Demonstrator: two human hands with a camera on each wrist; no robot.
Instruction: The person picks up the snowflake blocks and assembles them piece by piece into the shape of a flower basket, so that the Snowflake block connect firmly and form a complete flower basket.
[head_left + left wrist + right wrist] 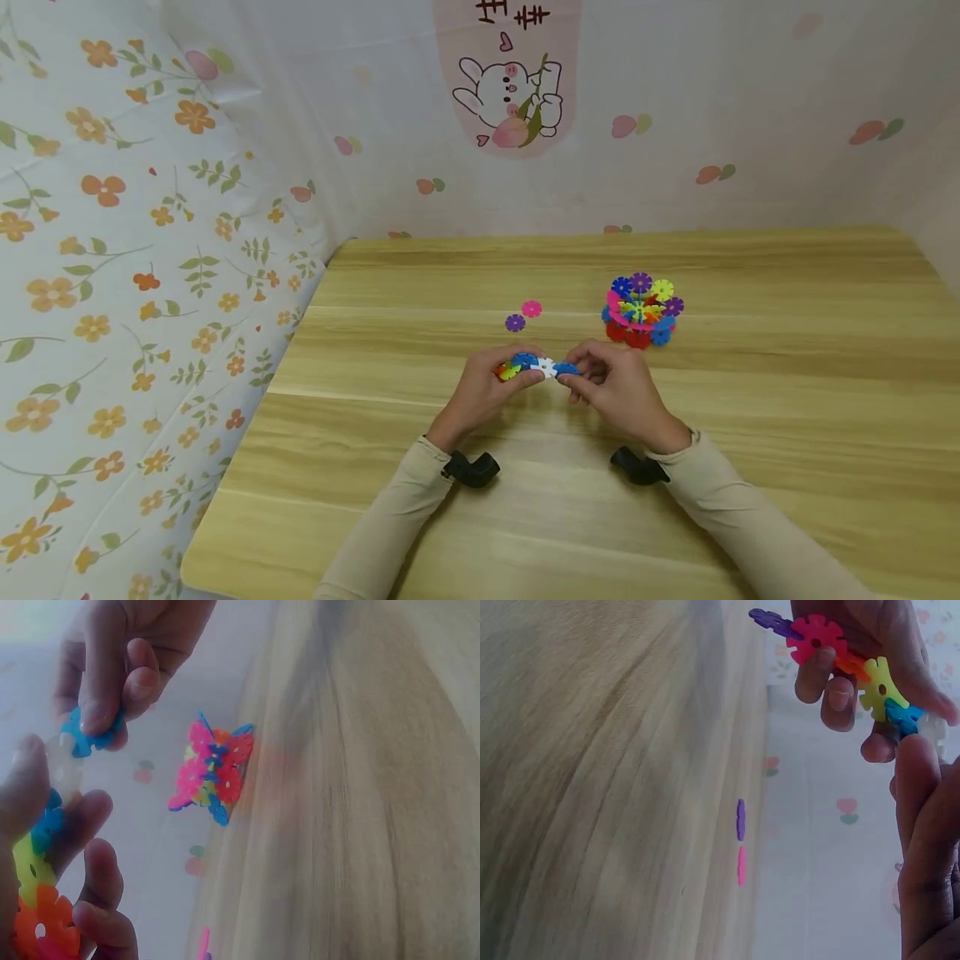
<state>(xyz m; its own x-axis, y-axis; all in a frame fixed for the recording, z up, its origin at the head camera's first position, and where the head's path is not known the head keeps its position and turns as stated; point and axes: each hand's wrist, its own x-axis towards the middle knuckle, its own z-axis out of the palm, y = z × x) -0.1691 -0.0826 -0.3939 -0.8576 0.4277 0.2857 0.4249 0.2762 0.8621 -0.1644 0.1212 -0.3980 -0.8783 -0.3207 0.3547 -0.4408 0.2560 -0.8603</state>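
Observation:
My left hand (483, 383) grips a chain of slotted plastic snowflake discs. In the right wrist view the chain runs through a purple disc (771, 622), a pink disc (810, 634), an orange one, a yellow disc (881, 686), a blue disc and a white disc (932, 733). Thumb and fingers of my right hand (622, 385) pinch another blue disc (90, 735) at the white disc's edge. Whether these two are slotted together I cannot tell. Both hands are above the table.
On the wooden table (375, 350), beyond my right hand, stands a round multicoloured structure (640, 310) of similar discs. A loose pink disc (532, 309) and a purple disc (515, 322) lie beyond my left hand. Printed cloth (360, 192) hangs behind and at the left.

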